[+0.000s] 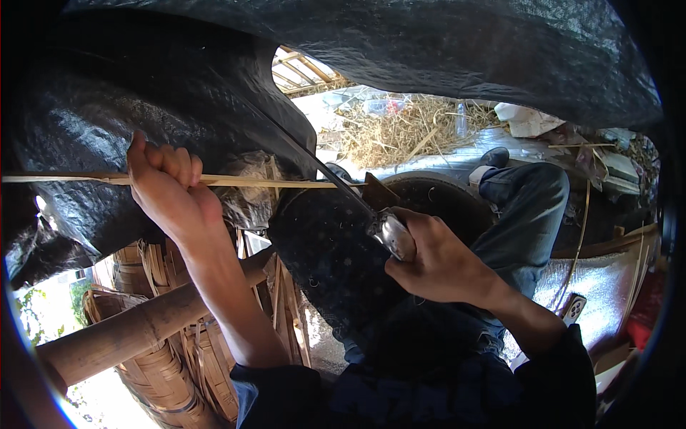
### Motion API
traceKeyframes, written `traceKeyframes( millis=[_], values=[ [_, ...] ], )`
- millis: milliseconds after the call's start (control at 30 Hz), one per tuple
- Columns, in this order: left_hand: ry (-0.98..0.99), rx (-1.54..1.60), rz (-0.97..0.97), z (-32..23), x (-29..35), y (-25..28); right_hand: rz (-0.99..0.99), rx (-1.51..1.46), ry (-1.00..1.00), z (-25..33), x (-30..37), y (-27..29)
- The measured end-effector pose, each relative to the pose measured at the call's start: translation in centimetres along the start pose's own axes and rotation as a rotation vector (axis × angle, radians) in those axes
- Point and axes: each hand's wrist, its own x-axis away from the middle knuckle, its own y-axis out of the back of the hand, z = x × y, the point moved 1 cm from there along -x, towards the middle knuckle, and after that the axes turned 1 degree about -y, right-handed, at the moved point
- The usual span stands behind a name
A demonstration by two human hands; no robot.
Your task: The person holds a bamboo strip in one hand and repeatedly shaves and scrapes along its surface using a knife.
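Note:
A long pale bamboo strip [246, 181] runs almost level from the left edge to the middle. My left hand [170, 182] is closed around it, fingers curled over the top. In my right hand [446, 261], the fingers wrap the metallic grip of a knife [330, 176]. Its long, narrow dark blade slants up and to the left, crossing the strip near its right end. Beside the blade, a flat brown piece [379, 193] stands at that end; I cannot make out what it is. A dark cloth [336, 250] covers my lap below.
Black plastic sheeting [464, 57] hangs low overhead and down the left. A thick bamboo pole [150, 325] and woven bamboo baskets [161, 375] stand at lower left. Straw [389, 132] and a clear bottle [461, 119] lie ahead. A phone [574, 309] is at right.

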Motion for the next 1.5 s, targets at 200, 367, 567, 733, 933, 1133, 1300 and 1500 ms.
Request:
traceKeyframes(
  millis=[200,367,567,733,933,1133,1300,1500],
  values=[
    [0.003,0.027,-0.031,0.3,-0.1,-0.3,0.075,-0.182,-0.201,-5.1,0.6,-2.9],
    [0.021,0.047,0.018,0.3,0.2,0.0,0.081,0.049,-0.26,-7.3,-1.4,-1.3],
    [0.017,0.043,0.006,0.1,-0.1,1.5,-0.169,0.093,0.107,-1.7,-0.2,0.3],
    [0.012,0.049,0.026,0.2,0.1,0.0,0.07,-0.037,-0.208,-7.7,0.8,-2.9],
    [0.028,0.042,0.071,0.0,-0.1,0.1,0.146,0.149,-0.259,-7.8,-0.7,0.5],
    [0.178,0.375,0.659,0.3,-1.0,2.2,0.008,0.007,-0.103,-3.1,-0.5,1.9],
    [0.072,0.424,0.679,0.4,-0.9,3.6,-0.117,-0.078,-0.041,-5.5,1.5,-1.2],
    [0.085,0.481,0.734,0.4,-0.7,2.6,-0.159,-0.108,-0.095,-4.1,2.4,-1.7]
  ],
)
